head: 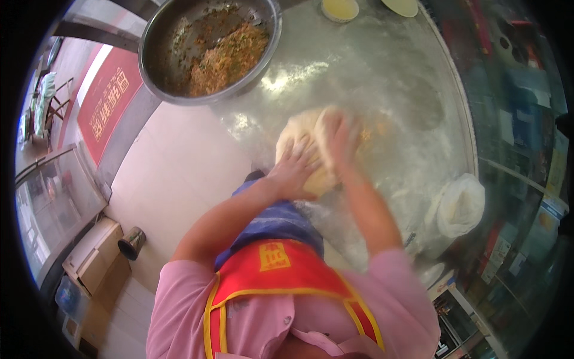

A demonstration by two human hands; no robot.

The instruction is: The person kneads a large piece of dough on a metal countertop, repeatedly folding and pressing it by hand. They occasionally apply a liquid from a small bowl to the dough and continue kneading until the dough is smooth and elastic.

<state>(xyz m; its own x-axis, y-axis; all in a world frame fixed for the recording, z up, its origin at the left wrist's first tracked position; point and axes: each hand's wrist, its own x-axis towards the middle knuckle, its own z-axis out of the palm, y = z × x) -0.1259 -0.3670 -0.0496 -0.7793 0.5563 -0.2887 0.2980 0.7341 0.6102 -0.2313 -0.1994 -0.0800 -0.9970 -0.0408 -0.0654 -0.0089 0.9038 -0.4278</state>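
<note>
A pale, soft mass of dough (291, 130) lies near the edge of a floured metal worktop (394, 148). My left hand (293, 168) rests flat on it with the fingers spread. On the dough's right side, my right hand (341, 139) is curled against a raised fold; motion blurs its fingers. Smears of orange-brown filling mark the worktop just right of that hand. Beyond the dough, to the upper left, stands a large steel bowl (166, 85) partly filled with an orange-brown minced filling (231, 58) flecked with green.
A small bowl of yellow liquid (340, 9) and a pale dish (403, 6) sit at the far edge. At right is a white plastic bag (462, 206), beside a glass partition. Left on the floor are a dark bin (131, 243) and a cardboard box (96, 256).
</note>
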